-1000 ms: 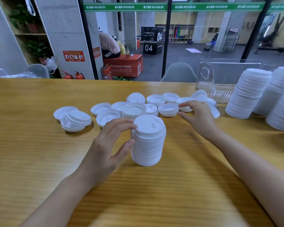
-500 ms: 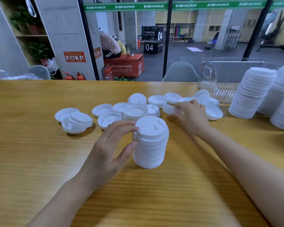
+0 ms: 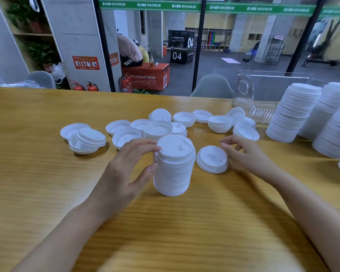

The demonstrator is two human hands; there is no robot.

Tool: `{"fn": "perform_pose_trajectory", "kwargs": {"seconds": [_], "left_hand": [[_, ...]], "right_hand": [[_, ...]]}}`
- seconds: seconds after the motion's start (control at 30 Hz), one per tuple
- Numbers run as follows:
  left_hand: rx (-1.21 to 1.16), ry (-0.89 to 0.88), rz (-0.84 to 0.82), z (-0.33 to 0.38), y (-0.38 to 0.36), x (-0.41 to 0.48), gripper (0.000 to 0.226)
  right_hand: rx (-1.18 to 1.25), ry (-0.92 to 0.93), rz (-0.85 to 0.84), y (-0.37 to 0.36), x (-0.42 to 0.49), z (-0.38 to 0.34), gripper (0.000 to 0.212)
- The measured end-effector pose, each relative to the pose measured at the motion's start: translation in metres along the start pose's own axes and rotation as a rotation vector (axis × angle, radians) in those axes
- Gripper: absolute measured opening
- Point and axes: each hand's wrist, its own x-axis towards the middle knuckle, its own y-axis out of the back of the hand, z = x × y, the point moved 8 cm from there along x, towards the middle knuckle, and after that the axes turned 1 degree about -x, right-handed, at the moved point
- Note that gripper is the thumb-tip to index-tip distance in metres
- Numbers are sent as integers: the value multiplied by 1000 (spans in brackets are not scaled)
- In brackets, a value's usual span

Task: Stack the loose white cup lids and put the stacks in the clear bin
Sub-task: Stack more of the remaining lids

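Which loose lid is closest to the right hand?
The single dome-up lid between the held stack and the right hand; the other loose lids sit farther back.

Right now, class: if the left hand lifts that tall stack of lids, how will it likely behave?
Probably light: the stack of lids is thin plastic. Being tall, narrow and only nested, it may lean or shed lids. The left hand gripping its side likely steadies it.

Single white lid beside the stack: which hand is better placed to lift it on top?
Probably right: right hand sits beside the single white plastic lid; left hand grips the white lid stack.
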Motion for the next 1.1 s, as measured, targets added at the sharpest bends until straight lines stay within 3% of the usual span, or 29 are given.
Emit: {"fn": "perform_pose_trajectory", "kwargs": {"seconds": [0.2, 0.4, 0.5, 0.63, 0.73, 0.83, 1.1], "left_hand": [[4, -11, 1, 1, 0, 1, 29], [6, -8, 4, 1, 0, 0, 29], [4, -7, 2, 1, 0, 0, 29], [-3, -5, -3, -1, -1, 0, 29], [1, -8, 1, -1, 0, 0, 30], [-9, -7, 30, 1, 3, 1, 34], [-37, -5, 56, 2, 6, 1, 40]], "right_hand": [[-264, 136, -219, -14, -7, -2, 58], [-240, 196, -163, -13, -6, -6, 44], [-147, 179, -104, -8, -6, -5, 38], [-14, 184, -20, 1, -7, -16, 46], [156, 200, 47, 7, -12, -40, 36], [261, 273, 24, 3, -19, -75, 32], [137, 407, -100, -26, -34, -114, 35]]}}
